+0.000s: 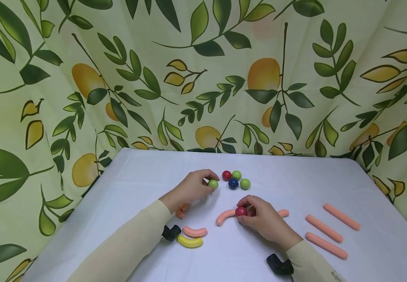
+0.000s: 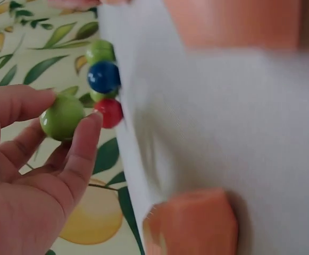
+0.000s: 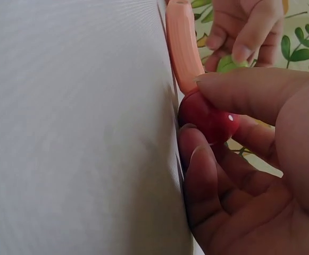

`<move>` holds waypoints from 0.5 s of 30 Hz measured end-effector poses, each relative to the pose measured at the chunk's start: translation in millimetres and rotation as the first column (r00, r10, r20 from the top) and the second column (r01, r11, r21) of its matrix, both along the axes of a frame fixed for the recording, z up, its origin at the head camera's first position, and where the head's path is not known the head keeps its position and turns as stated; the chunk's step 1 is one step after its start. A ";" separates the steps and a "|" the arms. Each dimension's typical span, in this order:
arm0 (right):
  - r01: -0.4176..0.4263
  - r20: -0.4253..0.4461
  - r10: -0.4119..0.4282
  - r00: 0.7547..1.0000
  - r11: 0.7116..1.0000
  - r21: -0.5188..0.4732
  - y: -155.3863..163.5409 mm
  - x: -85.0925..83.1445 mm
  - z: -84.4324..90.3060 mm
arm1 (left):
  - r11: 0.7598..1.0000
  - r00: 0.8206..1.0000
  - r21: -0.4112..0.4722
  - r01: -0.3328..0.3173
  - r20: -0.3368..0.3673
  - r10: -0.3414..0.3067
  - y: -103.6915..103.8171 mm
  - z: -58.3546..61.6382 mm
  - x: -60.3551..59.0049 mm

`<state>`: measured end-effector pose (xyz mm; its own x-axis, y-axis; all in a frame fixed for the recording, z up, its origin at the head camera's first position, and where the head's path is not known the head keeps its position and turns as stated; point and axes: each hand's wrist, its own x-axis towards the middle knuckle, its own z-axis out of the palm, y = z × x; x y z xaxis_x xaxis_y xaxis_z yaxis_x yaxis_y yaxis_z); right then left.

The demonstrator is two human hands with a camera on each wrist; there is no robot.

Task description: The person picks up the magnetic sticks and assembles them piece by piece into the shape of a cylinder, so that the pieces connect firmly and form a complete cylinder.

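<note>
My left hand [image 1: 197, 185] pinches a green ball [image 2: 63, 117] between thumb and fingertips, over the far half of the table. Just right of it lie a red ball [image 1: 226, 175], a blue ball [image 1: 233, 183] and two green balls [image 1: 245, 183], grouped close together. Nearer to me, my right hand [image 1: 262, 217] grips a second red ball [image 3: 207, 117] with thumb and fingers. In the head view this ball overlaps the end of a curved pink sausage-shaped piece [image 1: 226, 216]. Another pink piece [image 1: 283, 213] shows partly behind the right hand.
White cloth covers the table [image 1: 154, 168]. Three straight pink sticks [image 1: 341, 216] lie at the right. A short curved pink piece [image 1: 195, 232] and a yellow one [image 1: 190, 241] lie by the left forearm; orange pieces [image 1: 181, 212] are partly hidden under it. A leaf-patterned curtain [image 1: 203, 98] hangs behind.
</note>
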<state>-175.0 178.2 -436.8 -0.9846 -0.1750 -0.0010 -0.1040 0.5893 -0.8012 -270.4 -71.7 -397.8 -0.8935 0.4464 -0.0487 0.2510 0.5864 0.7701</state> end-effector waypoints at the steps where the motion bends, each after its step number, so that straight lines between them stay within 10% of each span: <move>1: 0.001 -0.001 -0.001 1.000 1.000 0.002 -0.2 -0.1 0.1 | 1.000 1.000 0.017 0.005 0.010 -0.005 -1.2 0.9 2.2; 15: 0.084 0.009 -0.085 0.996 0.994 0.070 -1.2 -1.9 1.4 | 0.988 0.990 0.141 -0.060 0.132 0.041 -18.1 -8.3 31.7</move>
